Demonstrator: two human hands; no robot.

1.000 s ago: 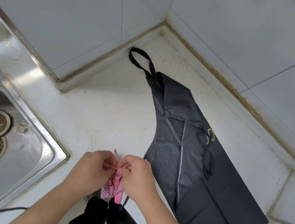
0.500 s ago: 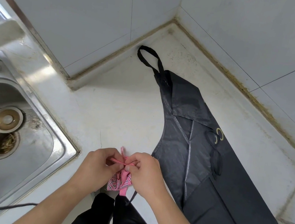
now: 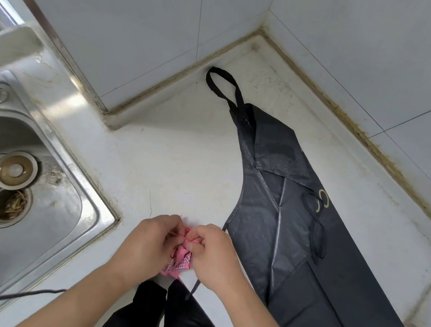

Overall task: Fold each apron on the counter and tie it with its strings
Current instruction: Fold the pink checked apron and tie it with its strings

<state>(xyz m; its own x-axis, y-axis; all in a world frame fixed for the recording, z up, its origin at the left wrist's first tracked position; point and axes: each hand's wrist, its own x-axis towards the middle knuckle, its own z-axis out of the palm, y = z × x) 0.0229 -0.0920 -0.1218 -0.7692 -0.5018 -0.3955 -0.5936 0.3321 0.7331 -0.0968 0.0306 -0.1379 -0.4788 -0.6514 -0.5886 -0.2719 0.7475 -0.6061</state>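
Note:
A small folded pink checked apron (image 3: 179,263) sits at the counter's near edge, mostly hidden between my hands. My left hand (image 3: 148,244) and my right hand (image 3: 212,256) both pinch its thin pink strings just above the bundle, fingertips nearly touching. To the right a black apron (image 3: 309,229) lies folded lengthwise on the white counter (image 3: 176,164). Its neck loop (image 3: 222,85) points into the far corner, and one black string (image 3: 195,287) hangs off the front edge.
A steel sink (image 3: 27,208) with an open drain and a round plug lies to the left, its rim close to my left hand. Tiled walls close off the corner behind. A thin dark cable (image 3: 10,297) crosses the lower left. Dark trousers show below.
My hands have drawn closer together over the pink bundle, and the short stretch of string seen between them earlier is now covered by my fingers. The view has shifted, moving everything right and down.

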